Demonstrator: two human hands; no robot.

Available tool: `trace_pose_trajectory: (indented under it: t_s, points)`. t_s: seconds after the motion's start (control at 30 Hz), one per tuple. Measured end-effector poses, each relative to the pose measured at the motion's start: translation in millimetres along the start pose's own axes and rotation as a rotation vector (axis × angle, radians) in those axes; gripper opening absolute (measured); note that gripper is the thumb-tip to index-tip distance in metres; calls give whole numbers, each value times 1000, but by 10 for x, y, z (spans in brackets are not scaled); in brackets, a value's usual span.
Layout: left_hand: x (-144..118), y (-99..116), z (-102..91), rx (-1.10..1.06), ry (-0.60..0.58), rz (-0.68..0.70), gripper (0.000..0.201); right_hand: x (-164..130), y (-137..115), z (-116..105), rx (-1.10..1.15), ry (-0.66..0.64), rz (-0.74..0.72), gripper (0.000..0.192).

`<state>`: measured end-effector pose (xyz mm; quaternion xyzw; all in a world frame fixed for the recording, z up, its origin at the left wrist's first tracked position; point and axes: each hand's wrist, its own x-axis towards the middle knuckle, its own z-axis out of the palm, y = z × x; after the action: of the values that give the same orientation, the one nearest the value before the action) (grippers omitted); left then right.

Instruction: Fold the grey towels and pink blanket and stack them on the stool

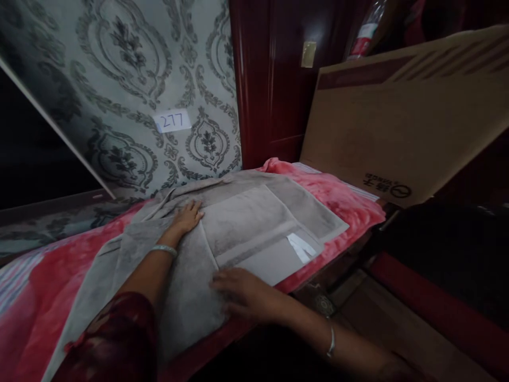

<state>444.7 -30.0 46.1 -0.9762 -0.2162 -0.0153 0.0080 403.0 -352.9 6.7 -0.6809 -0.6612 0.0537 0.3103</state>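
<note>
A grey plush cloth (242, 217), partly folded over itself, lies on a pink-red blanket (330, 191). A pale label (303, 248) shows on the cloth's smoother strip toward the right. My left hand (188, 217) rests flat on the cloth near its far side, fingers stretched out, a bangle on the wrist. Closer to the near edge, my right hand (243, 292) is over the cloth beside a fold, slightly blurred, with its fingers apart and loosely bent. Whether its fingertips touch the cloth I cannot tell. Neither hand grips anything.
A large cardboard sheet or box side (397, 116) leans at the right, with a bottle (363, 37) behind it. Patterned wallpaper (131, 53) bears a paper marked 277 (173, 121). A dark screen-like panel (35, 143) stands left. Cardboard (382, 318) lies low on the right.
</note>
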Motion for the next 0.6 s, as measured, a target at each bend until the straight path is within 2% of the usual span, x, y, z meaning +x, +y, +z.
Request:
trace_pose_trajectory:
  t_s: [0.07, 0.17, 0.23, 0.3, 0.37, 0.43, 0.5, 0.6]
  points:
    - [-137, 93, -75, 21, 53, -15, 66, -186, 362, -225, 35, 242, 74, 46]
    - [-479, 257, -134, 71, 18, 56, 67, -531, 975, -616, -121, 541, 317, 42]
    - [-753, 369, -116, 87, -13, 99, 69, -721, 1296, -842, -237, 613, 532, 44]
    - [-1007, 472, -41, 80, -15, 135, 70, -829, 1487, -993, -285, 538, 737, 44]
    - [-1201, 553, 75, 62, -19, 165, 68, -852, 1562, -1061, -284, 410, 867, 40]
    - [-1315, 602, 196, 54, -4, 182, 65, -823, 1569, -1073, -279, 326, 913, 34]
    - [-1359, 621, 283, 55, 31, 183, 64, -784, 1558, -1067, -295, 306, 916, 31]
    - [-1363, 617, 326, 42, 50, 188, 63, -755, 1567, -1081, -318, 274, 948, 39]
